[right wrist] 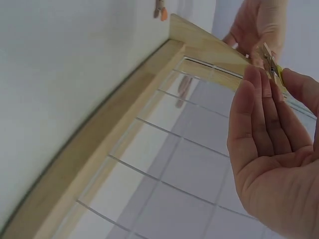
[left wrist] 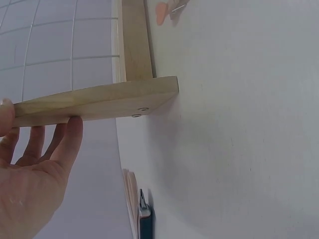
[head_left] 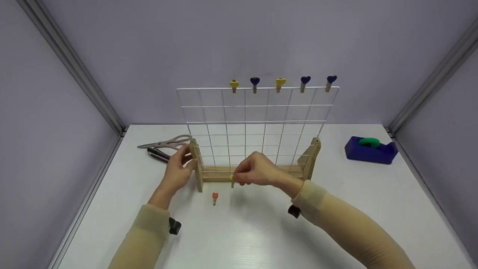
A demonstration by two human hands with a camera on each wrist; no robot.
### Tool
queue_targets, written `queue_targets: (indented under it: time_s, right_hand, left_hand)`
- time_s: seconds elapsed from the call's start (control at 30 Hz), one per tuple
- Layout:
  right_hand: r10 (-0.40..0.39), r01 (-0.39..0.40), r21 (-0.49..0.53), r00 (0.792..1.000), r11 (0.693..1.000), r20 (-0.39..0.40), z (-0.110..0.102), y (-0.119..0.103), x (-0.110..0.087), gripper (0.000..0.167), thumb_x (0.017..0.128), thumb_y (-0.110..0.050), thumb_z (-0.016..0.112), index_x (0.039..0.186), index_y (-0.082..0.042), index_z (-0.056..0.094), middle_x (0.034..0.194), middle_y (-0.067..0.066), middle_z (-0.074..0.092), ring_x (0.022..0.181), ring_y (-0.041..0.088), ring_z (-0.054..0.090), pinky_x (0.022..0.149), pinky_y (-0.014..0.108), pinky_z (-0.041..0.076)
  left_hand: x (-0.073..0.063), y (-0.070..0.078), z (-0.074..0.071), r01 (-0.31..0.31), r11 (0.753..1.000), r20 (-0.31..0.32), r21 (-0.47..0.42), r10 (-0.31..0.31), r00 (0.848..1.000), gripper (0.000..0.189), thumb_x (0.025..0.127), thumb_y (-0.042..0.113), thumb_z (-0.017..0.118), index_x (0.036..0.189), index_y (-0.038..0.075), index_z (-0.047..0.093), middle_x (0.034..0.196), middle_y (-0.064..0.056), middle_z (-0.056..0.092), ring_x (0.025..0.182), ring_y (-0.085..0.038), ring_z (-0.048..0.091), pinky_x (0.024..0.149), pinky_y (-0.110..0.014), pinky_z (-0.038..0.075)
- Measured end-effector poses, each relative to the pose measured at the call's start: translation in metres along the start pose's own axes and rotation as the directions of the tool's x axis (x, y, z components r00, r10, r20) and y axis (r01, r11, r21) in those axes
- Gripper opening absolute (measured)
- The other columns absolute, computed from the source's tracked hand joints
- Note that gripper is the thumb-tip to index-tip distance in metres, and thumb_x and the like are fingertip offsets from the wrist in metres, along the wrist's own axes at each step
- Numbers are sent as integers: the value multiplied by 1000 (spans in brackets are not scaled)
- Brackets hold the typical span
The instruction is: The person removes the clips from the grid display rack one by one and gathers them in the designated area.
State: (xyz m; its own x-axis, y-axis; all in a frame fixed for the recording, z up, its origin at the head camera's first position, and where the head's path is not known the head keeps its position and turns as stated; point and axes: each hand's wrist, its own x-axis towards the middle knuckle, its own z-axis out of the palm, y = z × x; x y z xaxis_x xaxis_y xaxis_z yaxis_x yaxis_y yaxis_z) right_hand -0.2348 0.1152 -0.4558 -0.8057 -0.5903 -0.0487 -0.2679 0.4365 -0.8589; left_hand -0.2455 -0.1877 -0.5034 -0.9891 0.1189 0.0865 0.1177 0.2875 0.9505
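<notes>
A white wire grid (head_left: 245, 121) stands upright in a wooden base with a board at each end. My left hand (head_left: 177, 173) holds the left end board (left wrist: 99, 102), thumb and fingers at its edges. In front of the grid's lower part, my right hand (head_left: 259, 172) pinches a small wooden clothespin (right wrist: 270, 62) with a yellow heart between thumb and fingertips. A clothespin with an orange heart (head_left: 215, 198) lies on the table just in front of the base. Along the grid's top wire sit yellow-heart clothespins (head_left: 280, 83) and dark blue-heart clothespins (head_left: 255, 83).
Behind my left hand lie grey-handled scissors (head_left: 168, 143) and a dark stapler-like tool (head_left: 158, 154). A blue tape dispenser (head_left: 370, 152) with a green roll stands at the right on the white table (head_left: 246, 231). Grey walls enclose the back and sides.
</notes>
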Motion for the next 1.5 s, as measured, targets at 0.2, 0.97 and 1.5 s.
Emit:
queue_targets:
  time_s: [0.2,0.97,1.5]
  right_hand:
    - [111,-111,7,994,994,23,25,30,4,12,99,-15,82,97,-8,91,89,14,87,74,18,80,64,20,65]
    - [350,-350,32,936,936,-27,75,53,29,14,95,-18,87,85,-9,90,70,-1,77,61,9,66,54,19,55]
    - [336,-344,-75,936,936,-110,83,50,29,11,92,-20,89,88,-10,91,79,2,83,65,6,64,56,16,49]
  left_hand:
    - [2,-2,-1,2,1000,11,-25,-2,1000,53,111,-4,61,163,2,50,167,-25,53,161,-46,51,127,-42,58]
    - [1,-2,-1,-11,1000,2,-23,11,1000,54,110,-5,62,163,0,50,165,-26,55,159,-47,53,122,-36,61]
    - [2,-3,-1,-3,1000,11,0,3,1000,56,111,-3,61,165,3,49,166,-22,55,159,-43,53,127,-43,57]
